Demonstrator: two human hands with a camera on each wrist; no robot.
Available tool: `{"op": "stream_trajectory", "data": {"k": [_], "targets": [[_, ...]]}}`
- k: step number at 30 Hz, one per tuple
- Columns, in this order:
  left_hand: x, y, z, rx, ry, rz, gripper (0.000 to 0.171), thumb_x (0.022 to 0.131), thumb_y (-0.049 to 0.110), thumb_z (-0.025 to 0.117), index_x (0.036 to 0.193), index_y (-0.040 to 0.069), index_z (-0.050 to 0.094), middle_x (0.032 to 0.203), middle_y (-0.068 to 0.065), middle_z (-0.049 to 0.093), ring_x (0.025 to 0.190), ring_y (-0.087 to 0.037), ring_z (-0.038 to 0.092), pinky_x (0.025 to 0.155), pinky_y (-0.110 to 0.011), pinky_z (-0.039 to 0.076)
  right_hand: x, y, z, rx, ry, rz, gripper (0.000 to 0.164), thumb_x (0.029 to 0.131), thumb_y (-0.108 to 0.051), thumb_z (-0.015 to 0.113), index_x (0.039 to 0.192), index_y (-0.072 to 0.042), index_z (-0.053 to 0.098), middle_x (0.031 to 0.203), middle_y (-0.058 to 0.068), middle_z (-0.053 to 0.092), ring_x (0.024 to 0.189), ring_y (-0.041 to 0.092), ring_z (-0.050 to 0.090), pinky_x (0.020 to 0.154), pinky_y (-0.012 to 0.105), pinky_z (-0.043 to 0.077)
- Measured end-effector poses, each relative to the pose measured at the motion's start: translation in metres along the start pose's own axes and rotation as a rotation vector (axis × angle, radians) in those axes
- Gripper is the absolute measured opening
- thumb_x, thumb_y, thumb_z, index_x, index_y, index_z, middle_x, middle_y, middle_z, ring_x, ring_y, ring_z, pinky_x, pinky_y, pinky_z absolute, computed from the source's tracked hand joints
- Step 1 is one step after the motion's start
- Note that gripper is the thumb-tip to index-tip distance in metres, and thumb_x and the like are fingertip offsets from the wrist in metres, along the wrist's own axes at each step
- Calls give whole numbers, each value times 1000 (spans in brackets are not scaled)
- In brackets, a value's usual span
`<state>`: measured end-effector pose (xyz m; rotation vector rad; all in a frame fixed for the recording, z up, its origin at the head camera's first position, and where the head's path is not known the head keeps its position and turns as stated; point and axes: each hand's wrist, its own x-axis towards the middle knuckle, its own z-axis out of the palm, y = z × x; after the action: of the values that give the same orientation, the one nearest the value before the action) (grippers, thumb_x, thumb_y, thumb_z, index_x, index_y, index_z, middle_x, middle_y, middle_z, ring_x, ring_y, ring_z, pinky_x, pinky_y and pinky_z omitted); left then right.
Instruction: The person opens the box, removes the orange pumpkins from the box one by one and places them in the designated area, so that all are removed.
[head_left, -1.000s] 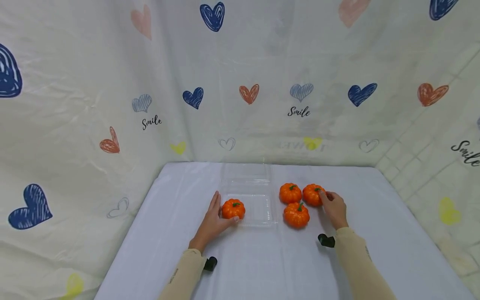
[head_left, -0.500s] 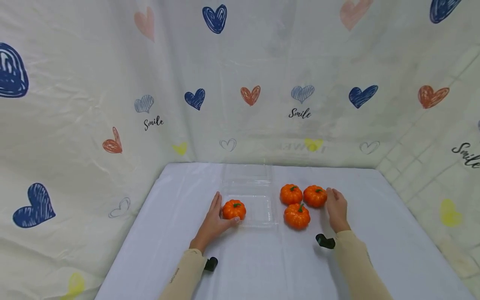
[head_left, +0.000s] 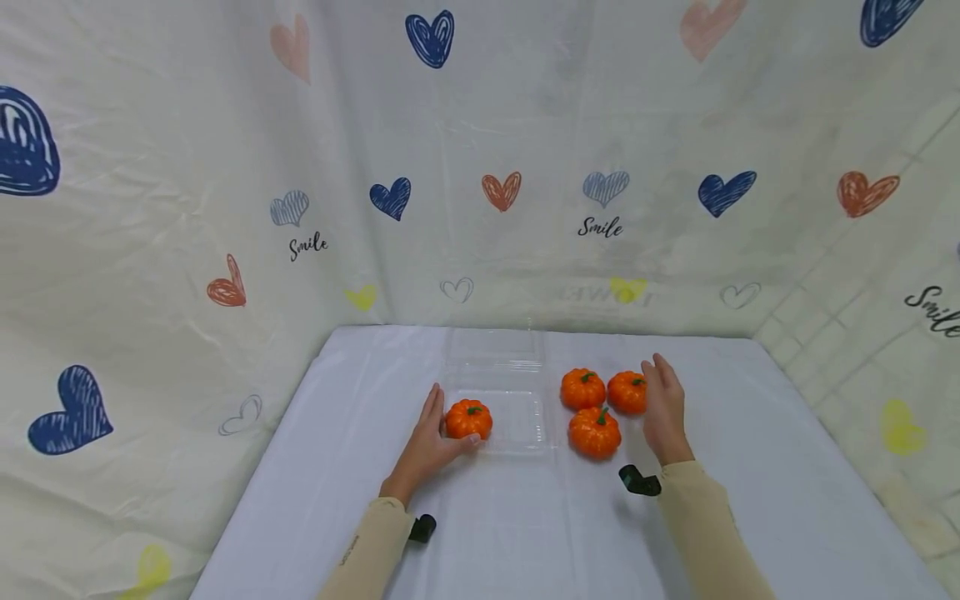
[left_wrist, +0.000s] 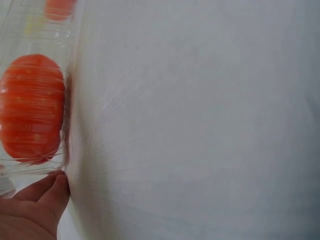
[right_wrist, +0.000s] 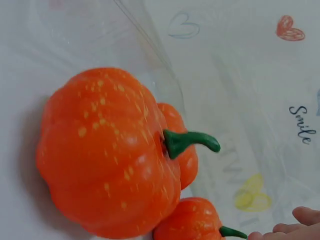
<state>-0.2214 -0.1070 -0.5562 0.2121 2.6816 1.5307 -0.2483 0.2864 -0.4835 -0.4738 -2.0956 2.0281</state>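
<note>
A clear plastic clamshell box (head_left: 517, 421) lies with its lid (head_left: 491, 346) folded back. One small orange pumpkin (head_left: 468, 419) sits in its left part; the left wrist view shows that pumpkin (left_wrist: 32, 107) through the clear wall. My left hand (head_left: 429, 450) touches the box's near left corner, fingers straight along the side and thumb at the front. To the right, three more pumpkins cluster: a front one (head_left: 595, 433), a back left one (head_left: 582, 389) and a back right one (head_left: 626, 392). My right hand (head_left: 664, 417), fingers extended, stands beside the back right pumpkin and hides its right edge.
A white cloth covers the table (head_left: 495, 533). Behind it hangs a pale curtain (head_left: 540, 108) printed with hearts and words. A black wrist camera mount (head_left: 640, 481) juts from the right sleeve, another (head_left: 422, 527) from the left.
My right hand has let go of the back right pumpkin, straightened its fingers and shifted slightly forward beside it. The left hand and the box have stayed put.
</note>
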Motion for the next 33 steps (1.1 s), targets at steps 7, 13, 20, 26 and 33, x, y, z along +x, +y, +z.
{"op": "stream_trajectory", "data": {"k": [7,13,20,26,33], "targets": [[-1,0,-1,3,8,8,123,86,60,84,172,8,15,180,4,3,161,-29,24,125,-53,31,-15,-1,28,-18,-73,-40,70,115,-46,44,174,-17,18,179,0,11,164,21,10,129,44,20],[-1,-1,-2,4,6,12,123,86,59,85,172,7,14,180,3,3,162,-28,21,125,-51,30,-23,5,52,-3,-169,-101,70,114,-41,49,173,-17,20,178,-5,16,163,16,13,129,40,20],[0,0,1,-6,2,10,122,87,59,84,172,5,15,180,0,4,162,-30,20,124,-53,30,-37,0,80,-84,-182,-221,66,113,-30,53,171,-13,28,178,-4,16,163,19,13,130,41,19],[1,0,0,17,14,16,122,87,60,84,172,6,15,180,3,3,162,-28,20,125,-53,29,-45,-4,100,-50,-228,-287,62,112,-25,56,169,-10,34,178,0,19,163,19,14,130,43,19],[2,-1,2,-10,8,8,121,87,57,85,172,6,17,180,0,5,161,-32,24,123,-55,33,-55,6,129,1,-347,-285,63,111,-23,61,166,-5,38,176,8,27,161,28,25,127,45,26]]}}
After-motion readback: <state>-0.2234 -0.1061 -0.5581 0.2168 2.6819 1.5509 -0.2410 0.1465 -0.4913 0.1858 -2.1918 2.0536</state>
